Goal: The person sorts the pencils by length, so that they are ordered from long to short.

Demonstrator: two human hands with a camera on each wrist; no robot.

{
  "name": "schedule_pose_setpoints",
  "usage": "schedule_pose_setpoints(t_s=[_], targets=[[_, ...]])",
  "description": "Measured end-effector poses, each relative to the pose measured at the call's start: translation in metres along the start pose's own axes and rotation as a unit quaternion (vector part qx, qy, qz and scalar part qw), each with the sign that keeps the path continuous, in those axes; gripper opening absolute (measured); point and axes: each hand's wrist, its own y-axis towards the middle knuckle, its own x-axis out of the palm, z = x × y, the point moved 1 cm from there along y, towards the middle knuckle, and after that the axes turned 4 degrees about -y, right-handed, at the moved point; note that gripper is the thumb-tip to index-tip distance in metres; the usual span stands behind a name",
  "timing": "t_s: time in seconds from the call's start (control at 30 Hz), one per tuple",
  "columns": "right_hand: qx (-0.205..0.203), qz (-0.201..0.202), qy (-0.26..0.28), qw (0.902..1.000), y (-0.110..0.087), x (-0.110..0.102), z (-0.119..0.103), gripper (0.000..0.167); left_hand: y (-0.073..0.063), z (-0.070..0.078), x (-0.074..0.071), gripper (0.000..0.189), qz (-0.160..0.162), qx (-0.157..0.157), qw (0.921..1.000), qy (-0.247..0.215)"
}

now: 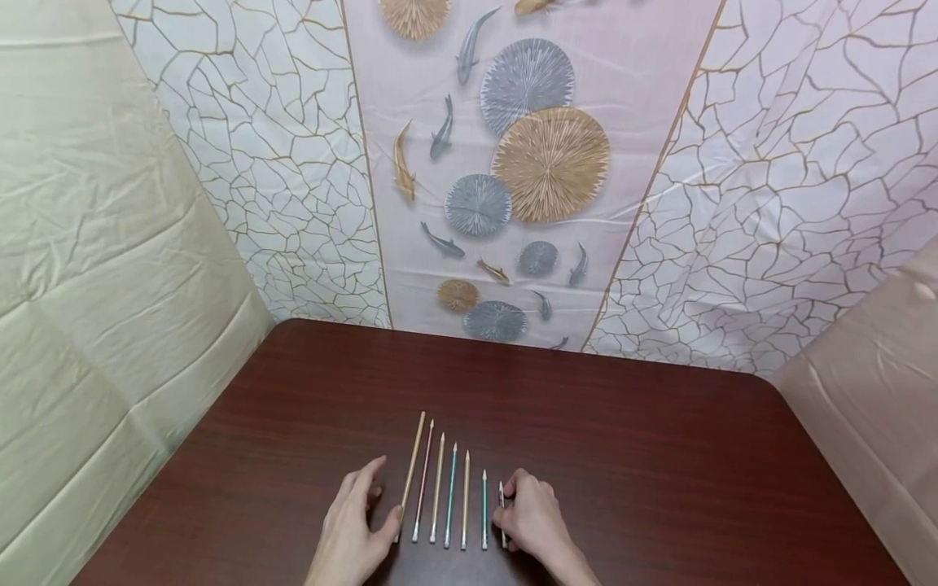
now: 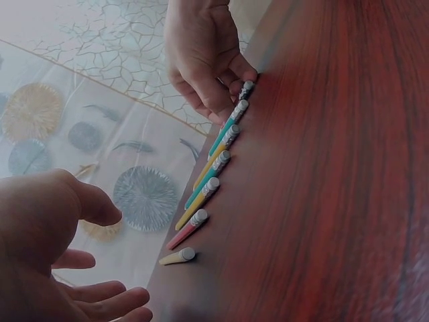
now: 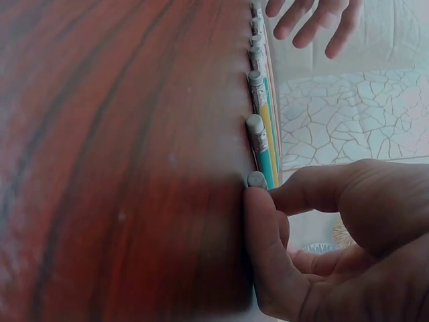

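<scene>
Several pencils lie side by side on a dark red-brown table, longest at the left and shortest at the right, eraser ends toward me. The longest is a plain wood-coloured pencil (image 1: 414,464); beside it lie a red pencil (image 1: 423,480) and alternating yellow and teal ones, such as the teal pencil (image 1: 484,505). My left hand (image 1: 350,525) hovers beside the longest pencil, fingers spread and relaxed, holding nothing. At the row's right end my right hand (image 1: 536,514) pinches the shortest pencil (image 1: 501,492) between thumb and fingers; its eraser (image 3: 257,179) shows in the right wrist view.
The table (image 1: 659,456) extends around the row on all sides. Behind it hangs a patterned cloth (image 1: 498,163) with fish and round leaf shapes. Plain pale drapes (image 1: 88,285) hang at the left and right.
</scene>
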Motion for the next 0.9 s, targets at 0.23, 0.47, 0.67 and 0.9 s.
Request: schedule_pose_setpoints(t_s=[0.23,0.47,0.67,0.9], targets=[[0.0,0.002,-0.016,0.9999,-0.0009,-0.0005,-0.0004,0.02,-0.0016,-0.0011,0.0007,0.065,0.006,0.002,1.0,-0.001],[0.009,0.002,-0.023,0.9997,-0.0019,-0.0005,-0.0016,0.02,-0.0028,-0.0011,-0.0003,0.066,0.006,-0.002,1.0,-0.003],[0.011,0.002,-0.027,0.9996,-0.0015,0.0,-0.0021,0.019,-0.0022,-0.001,-0.0003,0.066,0.006,-0.001,1.0,-0.002],[0.001,-0.005,-0.003,1.0,-0.0046,-0.0026,0.0007,0.013,-0.0032,-0.0007,-0.0007,0.067,0.009,0.005,0.9999,0.007]])
